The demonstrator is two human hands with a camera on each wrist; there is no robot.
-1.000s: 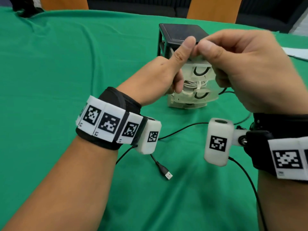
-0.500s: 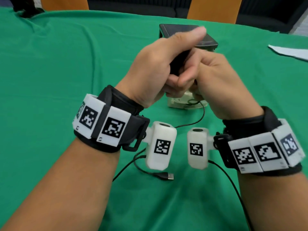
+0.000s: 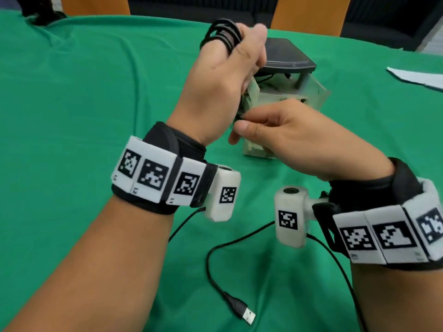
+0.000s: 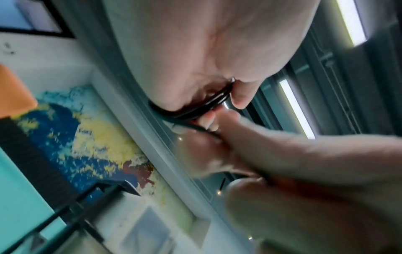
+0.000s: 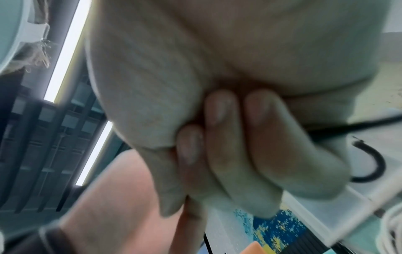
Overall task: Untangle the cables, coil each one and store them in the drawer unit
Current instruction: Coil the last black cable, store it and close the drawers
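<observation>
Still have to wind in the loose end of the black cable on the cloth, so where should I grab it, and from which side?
Take the black cable just behind its USB plug, on the thicker moulded sleeve, pinching from above. It lies flat on the green cloth with bare cloth around it, and the right hand looks nearer than the left hand, which is already holding the wound loops.

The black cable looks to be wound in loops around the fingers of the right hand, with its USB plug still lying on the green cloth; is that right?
Not quite: the loops of the black cable are wound around the fingers of the left hand, not the right, as the head view shows. The right hand pinches the cable lower down. The USB plug does lie on the green cloth.
</observation>
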